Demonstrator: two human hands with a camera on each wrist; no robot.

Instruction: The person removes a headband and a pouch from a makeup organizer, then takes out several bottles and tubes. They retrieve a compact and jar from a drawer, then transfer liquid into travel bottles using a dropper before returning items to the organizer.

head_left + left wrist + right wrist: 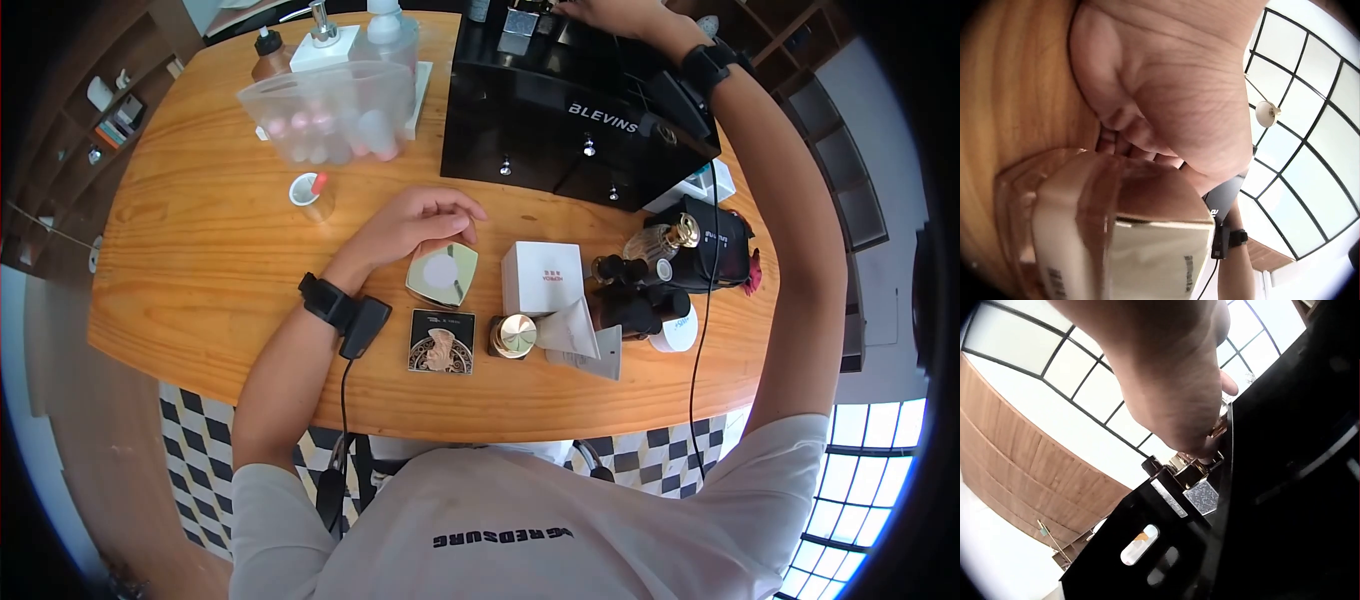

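Observation:
My left hand point(425, 222) rests on the wooden table with loosely curled fingers and nothing in them. Right below it sits a pale green and pink five-sided perfume bottle point(441, 272), whose clear pink body point(1079, 212) also shows in the left wrist view. My right hand point(618, 14) reaches across the top of a black drawer cabinet point(520, 120) marked BLEVINS. Its fingertips are at small bottles with gold parts point(1190, 474) standing in the cabinet's top; they are partly hidden, and I cannot tell whether they grip one. A silver-fronted bottle point(516, 38) stands beside them.
Near the left hand are an ornate square compact point(441, 343), a gold-capped jar point(513, 336), a white box point(541, 276) and white tubes point(568, 330). Dark bottles point(630, 305) crowd the right. A clear pouch point(325, 110) and a small cup point(310, 197) stand left. A cable point(700, 350) hangs from the right wrist.

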